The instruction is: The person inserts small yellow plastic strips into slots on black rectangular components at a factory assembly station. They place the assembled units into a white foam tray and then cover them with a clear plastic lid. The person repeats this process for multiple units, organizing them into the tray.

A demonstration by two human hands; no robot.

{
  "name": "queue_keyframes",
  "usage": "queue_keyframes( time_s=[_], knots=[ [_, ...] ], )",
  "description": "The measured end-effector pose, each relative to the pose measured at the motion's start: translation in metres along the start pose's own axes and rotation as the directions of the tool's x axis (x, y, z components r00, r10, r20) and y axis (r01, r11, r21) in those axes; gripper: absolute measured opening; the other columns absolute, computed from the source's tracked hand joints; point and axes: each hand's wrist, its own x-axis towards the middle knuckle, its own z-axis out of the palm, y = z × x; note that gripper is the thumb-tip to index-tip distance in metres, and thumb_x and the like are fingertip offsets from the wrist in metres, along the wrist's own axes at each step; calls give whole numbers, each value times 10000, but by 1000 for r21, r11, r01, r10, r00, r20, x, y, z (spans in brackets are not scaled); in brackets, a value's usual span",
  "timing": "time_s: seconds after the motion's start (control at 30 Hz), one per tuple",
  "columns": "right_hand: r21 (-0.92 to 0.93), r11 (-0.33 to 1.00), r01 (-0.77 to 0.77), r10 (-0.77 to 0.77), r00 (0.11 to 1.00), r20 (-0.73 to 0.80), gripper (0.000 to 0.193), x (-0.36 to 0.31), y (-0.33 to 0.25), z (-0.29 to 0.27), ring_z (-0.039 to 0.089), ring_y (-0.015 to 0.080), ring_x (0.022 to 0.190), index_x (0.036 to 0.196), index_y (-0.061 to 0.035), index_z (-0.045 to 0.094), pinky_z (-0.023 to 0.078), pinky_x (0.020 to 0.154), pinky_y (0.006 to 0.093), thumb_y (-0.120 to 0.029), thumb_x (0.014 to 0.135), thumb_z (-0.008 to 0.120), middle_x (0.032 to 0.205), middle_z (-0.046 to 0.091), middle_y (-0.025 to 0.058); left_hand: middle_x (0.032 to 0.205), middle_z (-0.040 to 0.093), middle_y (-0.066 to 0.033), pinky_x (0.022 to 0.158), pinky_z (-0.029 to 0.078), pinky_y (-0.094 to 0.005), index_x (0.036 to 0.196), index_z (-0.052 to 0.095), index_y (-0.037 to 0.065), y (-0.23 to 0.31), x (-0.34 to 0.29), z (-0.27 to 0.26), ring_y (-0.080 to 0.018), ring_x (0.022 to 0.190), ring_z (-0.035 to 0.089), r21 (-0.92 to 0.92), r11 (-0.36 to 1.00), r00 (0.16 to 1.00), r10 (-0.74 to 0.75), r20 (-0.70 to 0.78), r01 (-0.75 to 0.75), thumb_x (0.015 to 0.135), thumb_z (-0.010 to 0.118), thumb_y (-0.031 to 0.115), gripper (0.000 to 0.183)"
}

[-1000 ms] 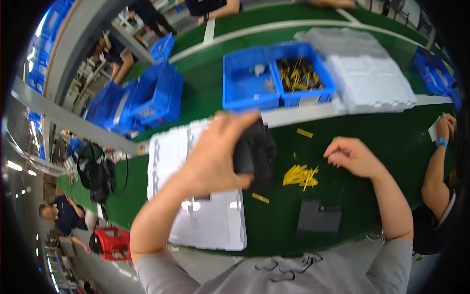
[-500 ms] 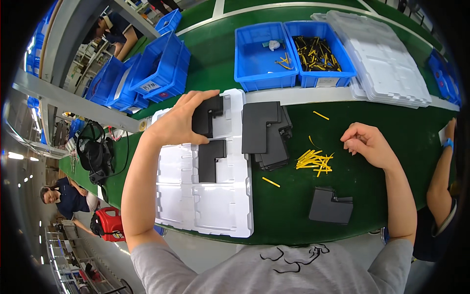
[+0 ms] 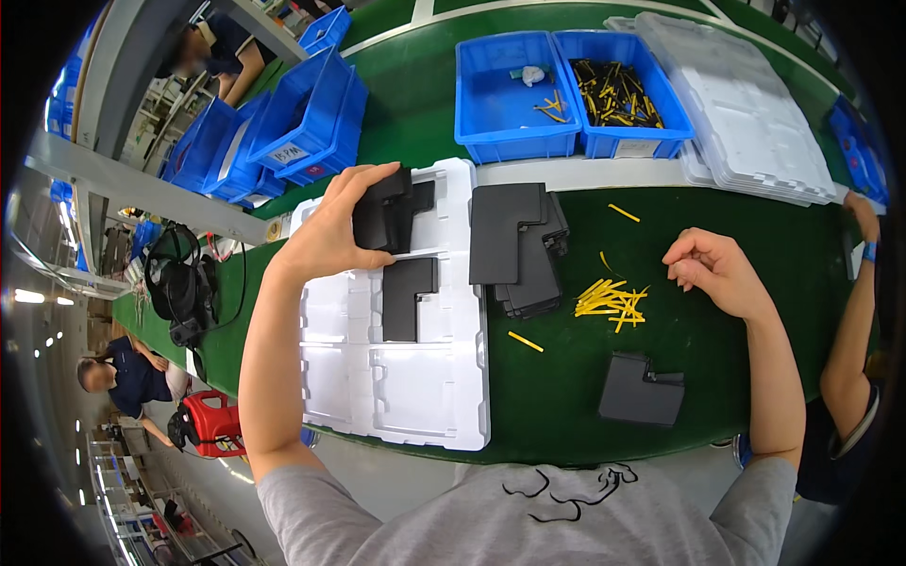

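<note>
My left hand (image 3: 330, 231) is closed around a black L-shaped block (image 3: 371, 224), thumb below and fingers above, over the white moulded tray (image 3: 425, 396). A second such block (image 3: 412, 209) shows partly behind it in the tray's far compartment. Another block (image 3: 408, 300) lies in the compartment nearer me. Right of the tray sits an overlapping stack of black L-shaped blocks (image 3: 497, 231). My right hand (image 3: 710, 269) hovers above the green table with fingers curled in; nothing shows in them. Yellow strips (image 3: 609, 302) lie in a loose pile left of it.
Beyond the tray stand a blue bin (image 3: 514, 146) with a few strips and a blue bin (image 3: 634, 146) full of black-and-yellow pieces. White trays (image 3: 746, 113) are stacked at the far right. A lone black block (image 3: 642, 391) lies near me. A co-worker's arm (image 3: 849, 340) reaches in at right.
My left hand has shifted slightly left with one black block, uncovering another block behind it in the tray. My right hand keeps nearly the same place and curl.
</note>
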Motion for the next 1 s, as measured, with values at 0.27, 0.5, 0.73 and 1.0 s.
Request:
queue_keyframes(
  time_s=[0.27, 0.5, 0.73, 1.0],
  knots=[
    [21, 1000, 19, -19, 1000, 7, 79, 3, 1, 0, 572, 73, 721, 968, -23, 610, 486, 654, 224, -45, 902, 574, 827, 618, 30, 1374, 413, -101, 1102, 306, -371, 1415, 378, 120, -17, 9, 21, -274, 1300, 390, -5, 999, 982, -39, -184, 38, 550, 809, 83, 967],
    [35, 999, 27, -27, 1000, -9, 70, 0, 3, -2, 564, 71, 705, 937, -6, 612, 479, 641, 212, -32, 884, 575, 827, 592, 36, 1383, 431, -106, 1085, 311, -375, 1477, 288, 146, -54, -44, -23, -240, 1294, 411, -65, 989, 973, -146, -177, 137, 553, 816, 45, 1069],
    [9, 1000, 19, -19, 999, -29, 79, 3, 4, -2, 557, 72, 705, 960, -10, 603, 474, 625, 209, -42, 896, 568, 825, 588, 35, 1380, 444, -75, 1096, 308, -361, 1437, 364, 151, -67, -59, -43, -250, 1300, 406, 64, 978, 978, -201, 51, 198, 536, 805, 50, 1008],
    [-9, 999, 46, -46, 998, -32, 82, 4, 3, -2, 552, 71, 707, 965, -16, 600, 468, 620, 206, -52, 901, 562, 824, 586, 36, 1376, 428, -93, 1095, 344, -398, 1399, 406, 164, -71, -69, -40, -303, 1301, 392, 153, 966, 964, -179, -197, 211, 559, 792, 46, 932]
  ],
)
